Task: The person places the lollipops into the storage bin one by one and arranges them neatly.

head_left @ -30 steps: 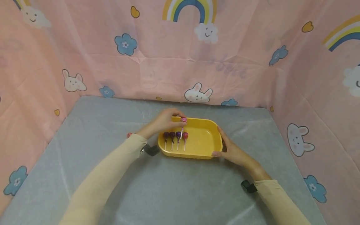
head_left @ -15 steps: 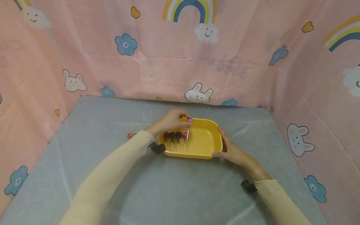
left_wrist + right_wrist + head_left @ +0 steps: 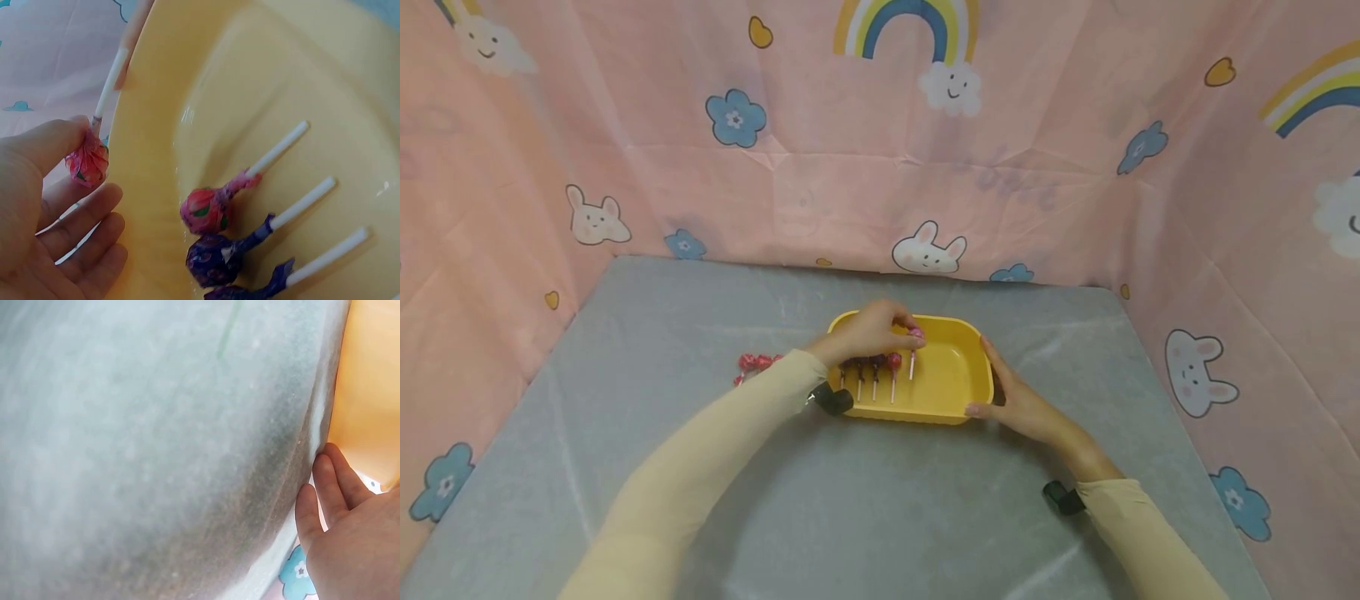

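Observation:
A lollipop [image 3: 87, 164] in pink-red wrapping is pinched by its head between the thumb and a finger of my left hand [image 3: 872, 329], inside the yellow tray [image 3: 943, 392]. Its white stick points toward me in the head view. To its left, a row of lollipops lies in the tray: a red one [image 3: 206, 211], then dark purple ones [image 3: 214, 261], partly covered by my hand. My right hand [image 3: 1018, 406] holds the tray's right end, thumb at the front corner and fingers along the outer wall.
Several red lollipops [image 3: 747, 362] lie on the grey tabletop [image 3: 880, 508] left of the tray, partly behind my left forearm. A pink printed cloth [image 3: 820, 200] hangs around the back and sides.
My left hand has moved right and slightly toward me with the lollipop, past the red one in the row. More red lollipops on the table show now. The right hand stays put.

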Demonstrator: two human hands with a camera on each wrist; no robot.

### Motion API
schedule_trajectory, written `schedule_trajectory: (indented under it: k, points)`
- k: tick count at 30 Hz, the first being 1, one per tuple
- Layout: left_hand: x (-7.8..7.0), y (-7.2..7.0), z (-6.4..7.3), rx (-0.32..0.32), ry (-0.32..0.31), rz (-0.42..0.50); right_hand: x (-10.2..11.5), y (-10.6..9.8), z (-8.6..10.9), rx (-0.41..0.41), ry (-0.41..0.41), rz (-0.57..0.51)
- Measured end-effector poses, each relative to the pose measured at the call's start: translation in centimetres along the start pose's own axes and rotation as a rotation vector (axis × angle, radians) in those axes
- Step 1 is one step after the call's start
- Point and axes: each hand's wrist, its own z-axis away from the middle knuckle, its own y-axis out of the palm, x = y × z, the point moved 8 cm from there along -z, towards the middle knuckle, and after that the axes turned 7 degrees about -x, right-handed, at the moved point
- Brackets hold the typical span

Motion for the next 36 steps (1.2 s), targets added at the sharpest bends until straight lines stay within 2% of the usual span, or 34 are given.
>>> schedule_trajectory:
  k: [8,15,25,36]
  points:
    - [0.0,0.5,0.1,-0.002,-0.041,0.062,0.0,0.0,0.0,-0.002,0.001,-0.001]
    - [0.4,1.3,0.5,0.028,-0.075,0.138,0.0,-0.1,0.0,-0.004,0.002,-0.011]
    - [1.4,2.6,0.9,0.034,-0.133,0.148,-0.1,-0.1,0.1,-0.003,-0.001,-0.008]
    - [2.4,3.4,0.8,0.004,-0.132,0.157,0.0,-0.1,0.0,-0.012,0.000,-0.001]
